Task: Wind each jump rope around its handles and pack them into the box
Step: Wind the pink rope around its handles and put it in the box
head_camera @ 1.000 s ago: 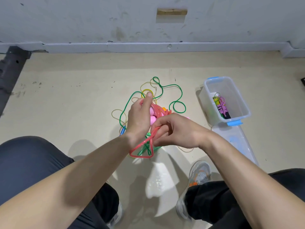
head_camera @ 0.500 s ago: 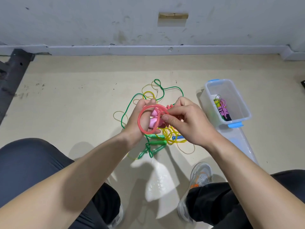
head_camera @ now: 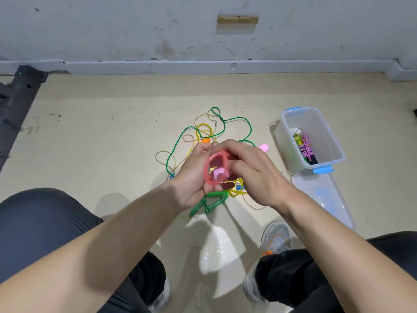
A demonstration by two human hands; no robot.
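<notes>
The coral-pink plastic jump rope (head_camera: 206,177) stands as a blurred loop between the two hands, just above the tangle on the floor. The left hand (head_camera: 191,177) curls its fingers round the pale pink plastic handles (head_camera: 217,173), whose end shows inside the loop. Their long axis seems to run from near-left to far-right, though the hands hide most of it.

The right hand (head_camera: 255,172) reaches over from the right with bent fingers, pinching the cord at the loop's far-right edge; the exact contact is too blurred to make out. So the cord lies just left of the right fingertips and leads back toward the left palm. The next turn probably has to go round the handles the short way, across that axis.

The clear plastic box with blue latches (head_camera: 334,143) sits open on the floor to the right, apart from both hands and nearer the right one. Its long side runs near to far, and a wound purple rope bundle (head_camera: 306,150) lies inside. A green plastic jump rope (head_camera: 215,194) lies loose beneath the hands.
</notes>
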